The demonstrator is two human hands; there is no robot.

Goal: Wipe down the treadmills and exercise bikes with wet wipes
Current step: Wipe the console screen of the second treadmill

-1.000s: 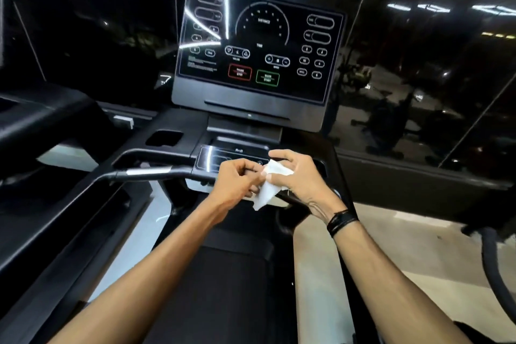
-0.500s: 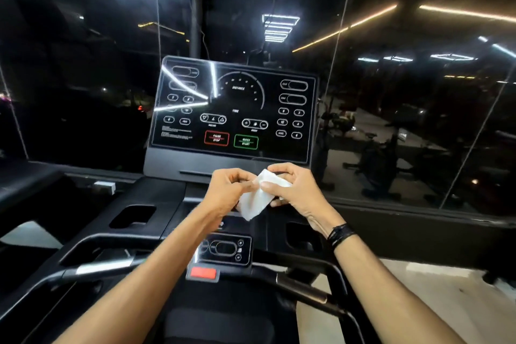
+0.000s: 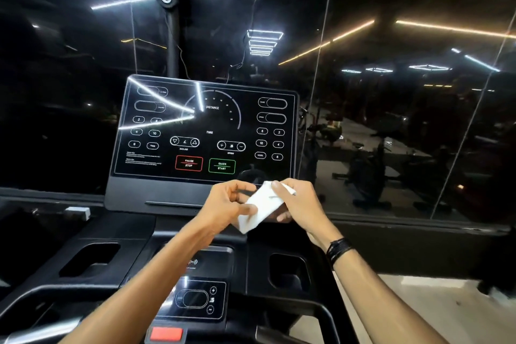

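Near the screen (image 3: 205, 131), both hands, left hand (image 3: 226, 204) and right hand (image 3: 296, 201), pinch the wipe (image 3: 262, 204); wiping looks not yet begun.

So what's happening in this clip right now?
A person stands at a treadmill, holding a white wipe between both hands in front of the console. The left hand pinches its lower edge and the right hand grips the upper end, as if unfolding or refolding it. The wipe is not touching the console or the small lower control panel, so no wiping is underway at this instant.
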